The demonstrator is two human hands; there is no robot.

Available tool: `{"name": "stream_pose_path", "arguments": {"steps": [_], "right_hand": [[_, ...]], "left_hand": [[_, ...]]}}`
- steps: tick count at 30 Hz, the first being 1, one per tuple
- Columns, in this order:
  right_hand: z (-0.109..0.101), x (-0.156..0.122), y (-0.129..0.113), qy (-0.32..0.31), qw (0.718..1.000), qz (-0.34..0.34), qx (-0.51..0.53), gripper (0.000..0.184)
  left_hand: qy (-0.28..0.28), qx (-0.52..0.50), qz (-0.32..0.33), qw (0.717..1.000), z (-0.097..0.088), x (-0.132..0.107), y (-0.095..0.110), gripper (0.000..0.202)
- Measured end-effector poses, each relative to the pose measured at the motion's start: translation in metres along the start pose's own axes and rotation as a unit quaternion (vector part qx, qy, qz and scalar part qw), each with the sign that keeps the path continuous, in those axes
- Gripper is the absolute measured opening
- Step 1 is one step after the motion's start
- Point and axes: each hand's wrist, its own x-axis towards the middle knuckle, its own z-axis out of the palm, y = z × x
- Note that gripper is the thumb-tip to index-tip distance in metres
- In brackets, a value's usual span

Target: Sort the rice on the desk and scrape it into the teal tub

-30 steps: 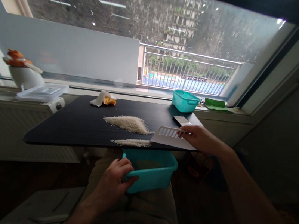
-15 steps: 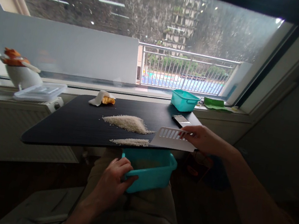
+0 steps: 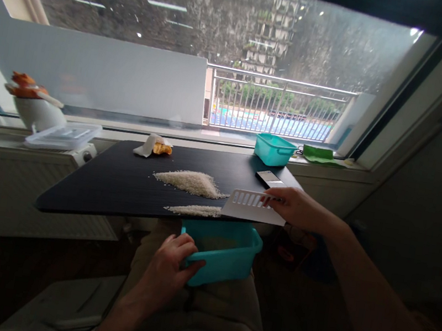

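My left hand grips the near left rim of a turquoise plastic basin, which rests on my lap below the table edge. Some pale grains lie dimly inside it. In my right hand is a white slotted scraper, held by its slotted upper part, its blade on the table near the front edge. Left of the blade, a thin strip of white rice lies along that edge. A larger rice pile sits just behind the strip.
The dark table stands against the window sill. On it are a phone and a crumpled tissue with orange peel. A second turquoise basin, a green cloth, a clear plastic lid and a white pot are behind.
My right hand and the scraper have shifted slightly left, toward the rice strip. My left hand keeps its hold on the basin. The view has moved a little.
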Motion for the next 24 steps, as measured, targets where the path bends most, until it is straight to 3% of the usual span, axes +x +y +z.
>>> {"name": "stream_pose_path", "arguments": {"steps": [24], "right_hand": [[0.0065, 0.0080, -0.0065, 0.015, 1.000, -0.010, 0.009, 0.023]], "left_hand": [[0.006, 0.007, -0.013, 1.000, -0.0030, -0.0008, -0.0027, 0.018]]}}
